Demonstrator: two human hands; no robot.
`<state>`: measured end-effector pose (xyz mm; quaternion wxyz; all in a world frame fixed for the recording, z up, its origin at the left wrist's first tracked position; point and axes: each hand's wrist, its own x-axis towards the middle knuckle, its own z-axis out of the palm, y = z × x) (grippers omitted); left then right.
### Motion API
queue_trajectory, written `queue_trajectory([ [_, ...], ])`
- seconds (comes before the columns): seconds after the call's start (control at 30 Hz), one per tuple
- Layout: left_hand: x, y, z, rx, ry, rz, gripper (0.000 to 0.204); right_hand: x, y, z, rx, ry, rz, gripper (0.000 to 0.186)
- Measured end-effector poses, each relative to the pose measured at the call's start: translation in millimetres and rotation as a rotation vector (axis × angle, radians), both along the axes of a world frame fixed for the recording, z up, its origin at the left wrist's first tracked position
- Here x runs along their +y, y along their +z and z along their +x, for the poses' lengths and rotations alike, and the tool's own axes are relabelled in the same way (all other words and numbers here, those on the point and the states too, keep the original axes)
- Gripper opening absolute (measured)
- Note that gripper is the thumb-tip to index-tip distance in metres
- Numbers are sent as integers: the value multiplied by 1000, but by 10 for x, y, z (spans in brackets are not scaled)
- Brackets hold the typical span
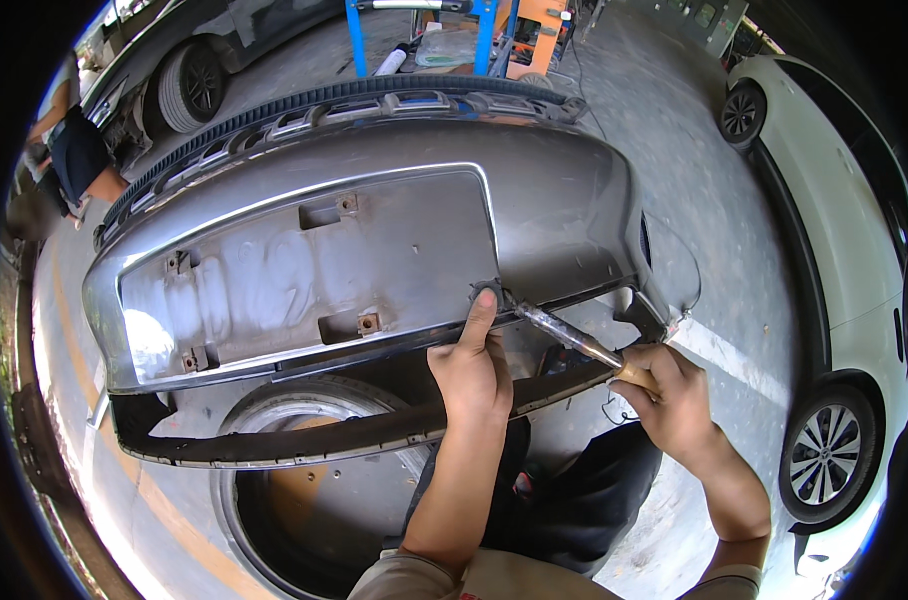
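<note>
A grey car bumper [564,170] lies in front of me, with a recessed panel framed by a bright trim line. My left hand [471,370] grips the lower edge of the bumper. Its thumb presses on a small dark patch [488,290] at the panel's lower right corner, while the other fingers are mostly hidden behind the edge. In my right hand [669,395] is a soldering iron [579,338], held by its wooden handle. The metal shaft points left and its tip is close to the dark patch, just right of my left thumb; whether it touches cannot be made out.
A tyre [239,500] lies on the floor under the bumper. A white car [824,200] stands at the right, a dark car [154,60] at the far left. Another person [79,150] is at the left edge. A blue frame [489,40] stands behind the bumper. A thin cable [696,270] curves beside it.
</note>
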<state>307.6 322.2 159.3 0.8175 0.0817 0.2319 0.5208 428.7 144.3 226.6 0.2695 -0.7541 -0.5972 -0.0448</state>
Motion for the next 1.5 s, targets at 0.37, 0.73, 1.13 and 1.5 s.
queue_trajectory([
  [0.37,-43,44,173,41,-11,-8,42,-85,-53,111,276,-78,40,35],
  [0.73,-137,35,535,69,-16,13,36,-227,-314,474,780,-119,9,30],
  [1.13,-321,-42,1083,143,-11,17,17,-243,-667,1475,831,105,147,31],
  [1.5,-448,-74,1225,119,-61,22,13,-419,-602,1910,867,230,-32,27],
])
